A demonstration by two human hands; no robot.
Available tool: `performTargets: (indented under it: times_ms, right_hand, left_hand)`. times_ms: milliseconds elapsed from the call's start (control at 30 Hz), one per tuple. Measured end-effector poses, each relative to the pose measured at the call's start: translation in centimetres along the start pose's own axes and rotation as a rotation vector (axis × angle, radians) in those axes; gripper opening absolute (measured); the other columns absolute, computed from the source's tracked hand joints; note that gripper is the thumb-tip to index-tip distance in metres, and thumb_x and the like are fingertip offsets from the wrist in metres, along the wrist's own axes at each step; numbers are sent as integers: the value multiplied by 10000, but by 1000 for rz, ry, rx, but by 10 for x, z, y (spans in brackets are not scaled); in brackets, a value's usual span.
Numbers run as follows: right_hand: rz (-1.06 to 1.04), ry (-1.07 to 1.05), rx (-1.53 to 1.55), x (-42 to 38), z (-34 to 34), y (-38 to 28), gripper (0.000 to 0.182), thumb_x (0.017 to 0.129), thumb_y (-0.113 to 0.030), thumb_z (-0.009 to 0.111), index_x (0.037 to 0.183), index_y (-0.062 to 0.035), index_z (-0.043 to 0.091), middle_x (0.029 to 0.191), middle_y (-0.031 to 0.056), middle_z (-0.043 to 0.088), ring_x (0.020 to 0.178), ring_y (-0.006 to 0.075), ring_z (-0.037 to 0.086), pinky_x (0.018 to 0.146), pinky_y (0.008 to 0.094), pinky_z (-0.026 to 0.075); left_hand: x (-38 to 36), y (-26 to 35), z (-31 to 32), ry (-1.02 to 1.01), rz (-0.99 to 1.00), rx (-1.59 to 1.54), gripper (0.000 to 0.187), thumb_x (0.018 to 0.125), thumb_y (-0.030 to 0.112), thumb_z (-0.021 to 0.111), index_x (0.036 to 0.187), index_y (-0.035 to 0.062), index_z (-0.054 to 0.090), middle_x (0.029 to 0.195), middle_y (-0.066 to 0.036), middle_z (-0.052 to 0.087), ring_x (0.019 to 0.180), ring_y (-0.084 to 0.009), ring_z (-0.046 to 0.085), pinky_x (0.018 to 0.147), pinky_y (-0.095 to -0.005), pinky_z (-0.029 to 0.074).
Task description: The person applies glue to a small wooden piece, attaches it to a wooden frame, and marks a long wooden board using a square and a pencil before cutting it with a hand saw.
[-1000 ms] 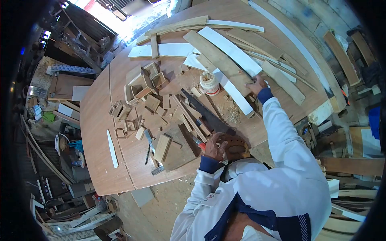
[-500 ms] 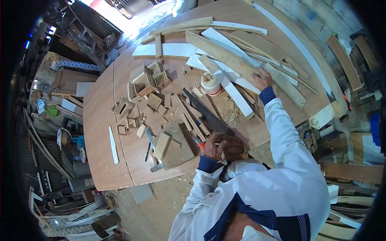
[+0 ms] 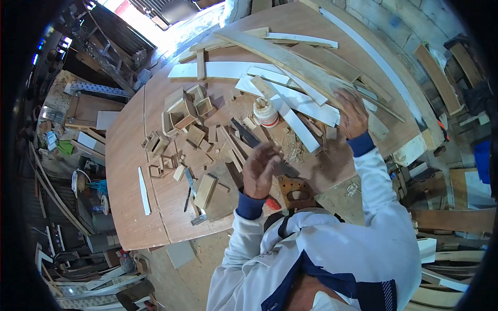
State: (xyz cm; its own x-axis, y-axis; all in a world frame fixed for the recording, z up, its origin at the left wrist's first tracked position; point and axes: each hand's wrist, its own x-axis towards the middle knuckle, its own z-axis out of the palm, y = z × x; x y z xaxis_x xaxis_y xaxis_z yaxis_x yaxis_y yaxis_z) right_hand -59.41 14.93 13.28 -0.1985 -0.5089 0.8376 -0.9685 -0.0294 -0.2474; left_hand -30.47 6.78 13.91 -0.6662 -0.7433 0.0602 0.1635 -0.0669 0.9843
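My right hand (image 3: 354,111) is closed on the near end of a long wooden plank (image 3: 280,59), which lies slantwise above other boards. My left hand (image 3: 261,168) is raised over the table's near side, fingers loosely bent and apart, with nothing visible in it. Below and beside it lies a handsaw, its brown wooden handle (image 3: 295,193) at the table edge and its dark blade (image 3: 245,133) partly hidden by the hand. A red-handled tool (image 3: 272,203) shows next to my left cuff.
White boards (image 3: 298,122) and wooden strips lie around a white tub (image 3: 266,112) of glue or paint. Small wooden box pieces (image 3: 182,111), a light wood block (image 3: 206,189) and a square (image 3: 200,218) sit on the left. A curved wooden piece (image 3: 381,54) runs along the far right edge.
The plank has swung up and leftward at its far end, and my right hand has shifted toward me with it. My left hand has lifted off the area by the saw handle.
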Motion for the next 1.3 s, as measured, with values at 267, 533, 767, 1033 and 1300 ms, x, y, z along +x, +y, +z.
performTargets:
  times_ms: [267,533,767,1033,1300]
  right_hand:
    - [-181,-52,89,-3,-50,-67,279,770,33,632,1016,-98,637,1170,47,650,1176,265,566,1015,532,386]
    - [-197,-237,81,-23,-40,-128,225,773,-34,621,988,-76,671,1199,55,609,1214,311,495,992,493,403]
    - [343,-40,336,-47,-25,-180,180,814,-51,602,983,3,635,1133,161,562,1112,331,512,935,412,420]
    - [341,-102,407,-56,27,-241,115,769,17,652,750,0,539,961,119,592,924,297,560,800,386,448]
    - [24,-704,81,-63,68,-305,952,598,-301,794,1408,-108,333,1406,131,348,1322,368,316,1114,593,145]
  left_hand:
    - [61,22,-2,-36,-27,-591,418,945,241,547,1302,52,439,1174,-153,608,1096,-280,596,916,-441,499]
    - [18,6,-43,199,-45,-704,270,926,125,560,1175,22,539,1109,-101,634,1001,-235,634,787,-380,562]
    - [-29,-16,-104,238,-52,-827,249,917,114,562,1157,46,548,1092,-86,637,996,-247,633,820,-406,567]
    - [-87,-34,-174,253,-17,-788,247,896,87,596,1142,80,570,1089,-67,640,1003,-218,630,832,-397,559]
    - [-126,-41,-194,371,-66,-791,233,895,97,607,1124,69,575,1059,-73,649,975,-217,639,825,-411,560]
